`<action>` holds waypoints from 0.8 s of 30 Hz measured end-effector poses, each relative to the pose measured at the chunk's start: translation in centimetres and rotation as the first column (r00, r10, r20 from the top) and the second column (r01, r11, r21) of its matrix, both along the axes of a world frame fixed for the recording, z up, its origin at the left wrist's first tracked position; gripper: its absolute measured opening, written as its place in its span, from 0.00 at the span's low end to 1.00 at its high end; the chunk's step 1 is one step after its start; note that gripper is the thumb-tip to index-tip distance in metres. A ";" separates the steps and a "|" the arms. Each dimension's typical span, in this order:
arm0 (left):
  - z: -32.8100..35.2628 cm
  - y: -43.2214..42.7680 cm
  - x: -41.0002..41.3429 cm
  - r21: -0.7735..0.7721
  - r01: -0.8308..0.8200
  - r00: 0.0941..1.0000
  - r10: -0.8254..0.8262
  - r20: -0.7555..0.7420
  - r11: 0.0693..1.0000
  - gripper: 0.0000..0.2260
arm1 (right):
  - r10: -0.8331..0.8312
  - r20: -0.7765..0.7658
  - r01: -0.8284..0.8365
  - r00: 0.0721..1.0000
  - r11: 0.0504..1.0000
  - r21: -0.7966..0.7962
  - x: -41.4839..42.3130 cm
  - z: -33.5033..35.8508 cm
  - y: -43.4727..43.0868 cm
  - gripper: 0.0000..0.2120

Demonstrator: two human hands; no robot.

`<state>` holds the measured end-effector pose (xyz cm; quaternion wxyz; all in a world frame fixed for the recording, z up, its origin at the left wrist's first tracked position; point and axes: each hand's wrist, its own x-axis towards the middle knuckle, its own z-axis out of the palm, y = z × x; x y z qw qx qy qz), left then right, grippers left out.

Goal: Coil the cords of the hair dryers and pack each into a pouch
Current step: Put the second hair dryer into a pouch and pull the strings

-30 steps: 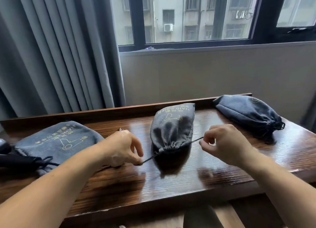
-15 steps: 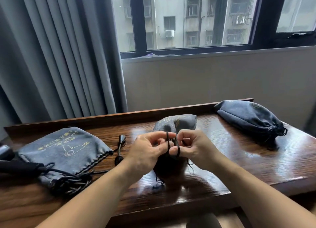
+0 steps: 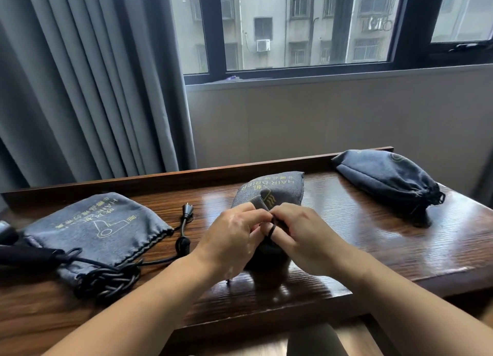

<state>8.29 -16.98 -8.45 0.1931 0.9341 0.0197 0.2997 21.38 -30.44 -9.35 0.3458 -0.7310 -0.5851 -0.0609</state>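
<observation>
**Three grey pouches on a glossy wood tabletop**

So the tabletop [image 3: 373,249] was dark wood with heavy grain and a shiny finish that threw reflections. Three pouches sat on it, all soft grey denim-looking fabric with drawstring mouths.

The middle pouch [image 3: 272,190] was plump and rounded, with "HAIR DRIER" in yellow lettering. It lay mid-table with its mouth toward the near edge. Both hands were bunched together right at that mouth. The left hand [image 3: 229,238] and the right hand [image 3: 301,235] each pinched the thin black drawstring [image 3: 270,231], and a loop of it was wrapped round one finger.

The right pouch [image 3: 386,177], far right, was stuffed full too, its mouth cinched into a pucker. The left pouch [image 3: 98,227] lay flat and limp, with a yellow dryer outline printed on it.

One black hair dryer [image 3: 26,253] lay over that pouch's near-left corner, only partly in view. Its rubbery cord [image 3: 106,281] was bunched in a rough coil, and the plug [image 3: 186,211] sat between the left and middle pouches. A grey pleated curtain [image 3: 80,75] hung behind on the left.
</observation>
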 end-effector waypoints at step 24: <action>1.5 0.5 -2.8 -0.585 0.037 0.993 -0.093 -0.066 0.810 0.17 | 0.136 -0.683 0.010 0.717 0.978 0.206 -0.9 0.7 -4.1 0.11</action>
